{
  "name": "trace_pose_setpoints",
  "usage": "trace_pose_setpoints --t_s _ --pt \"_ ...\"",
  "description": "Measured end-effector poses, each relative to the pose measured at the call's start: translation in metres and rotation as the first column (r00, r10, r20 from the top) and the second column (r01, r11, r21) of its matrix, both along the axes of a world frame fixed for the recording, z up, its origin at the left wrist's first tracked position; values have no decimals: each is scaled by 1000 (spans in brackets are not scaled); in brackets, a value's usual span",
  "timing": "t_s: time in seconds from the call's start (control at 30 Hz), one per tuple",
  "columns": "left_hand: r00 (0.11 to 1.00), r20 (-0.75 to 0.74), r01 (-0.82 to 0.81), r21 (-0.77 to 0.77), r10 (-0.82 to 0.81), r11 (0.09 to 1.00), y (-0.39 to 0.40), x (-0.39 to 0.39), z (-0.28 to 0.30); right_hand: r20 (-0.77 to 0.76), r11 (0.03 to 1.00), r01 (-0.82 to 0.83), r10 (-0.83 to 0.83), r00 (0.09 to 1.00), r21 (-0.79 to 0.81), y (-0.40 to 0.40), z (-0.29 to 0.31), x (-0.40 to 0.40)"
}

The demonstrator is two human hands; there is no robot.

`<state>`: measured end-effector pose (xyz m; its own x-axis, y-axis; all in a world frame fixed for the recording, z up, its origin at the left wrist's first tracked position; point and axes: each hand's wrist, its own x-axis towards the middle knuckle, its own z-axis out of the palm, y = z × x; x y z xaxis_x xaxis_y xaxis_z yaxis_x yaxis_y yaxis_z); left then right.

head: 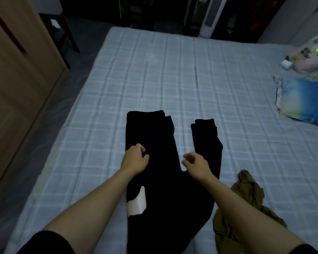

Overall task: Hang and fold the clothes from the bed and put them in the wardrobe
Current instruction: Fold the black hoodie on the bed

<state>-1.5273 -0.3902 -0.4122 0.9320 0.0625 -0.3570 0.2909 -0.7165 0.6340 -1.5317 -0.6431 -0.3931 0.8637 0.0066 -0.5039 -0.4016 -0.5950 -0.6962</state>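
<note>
Black trousers lie flat on the checked light-blue bed, their two legs pointing away from me and spread apart. A white patch shows on the left hip. My left hand rests on the left leg with fingers curled, pinching the black fabric. Just above the crotch, my right hand is over the gap between the legs; its fingers are loosely curled and hold nothing. A crumpled olive garment lies on the bed to the right of the trousers, under my right forearm.
A wooden wardrobe stands along the left, across a strip of dark floor. A blue pillow and a plastic bag sit at the bed's right side. Beyond the far edge are a dark chair and a white tower fan.
</note>
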Motion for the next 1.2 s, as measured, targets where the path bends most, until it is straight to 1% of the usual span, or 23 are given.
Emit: trace_pose_setpoints --t_s 0.23,0.4,0.53,0.7,0.8,0.87,0.97,1.03,1.13,1.2 --pt "998 -58 26 11 -25 1000 4 58 -36 -37 996 83 -84 996 -27 6 -34 45" --pt "993 -101 64 2 -63 998 -16 97 -58 -30 989 128 -130 991 -80 -18 -60 81" --pt "989 -117 82 -28 -85 996 -50 134 -79 -16 987 123 -125 992 -106 -50 -82 116" --pt "985 -113 123 -56 -128 991 -105 173 -108 84 980 133 -121 989 -147 -91 -111 151" --pt "980 -111 152 -102 -163 983 -138 193 -127 137 981 120 -99 986 -155 -119 -130 168" --pt "984 -95 137 -143 -151 980 -157 205 -139 184 980 123 -94 978 -154 -136 -141 178" --pt "987 -87 109 -233 -133 966 -182 217 -153 254 976 179 -143 957 -122 -158 -153 189" --pt "986 -113 86 -289 -123 953 -196 220 -165 317 971 210 -165 934 -112 -170 -163 193" --pt "980 -175 20 -365 -90 931 -217 221 -178 424 946 312 -246 872 -93 -185 -173 196" --pt "976 -211 -35 -387 -52 921 -232 222 -182 477 918 382 -289 830 -108 -194 -177 197"
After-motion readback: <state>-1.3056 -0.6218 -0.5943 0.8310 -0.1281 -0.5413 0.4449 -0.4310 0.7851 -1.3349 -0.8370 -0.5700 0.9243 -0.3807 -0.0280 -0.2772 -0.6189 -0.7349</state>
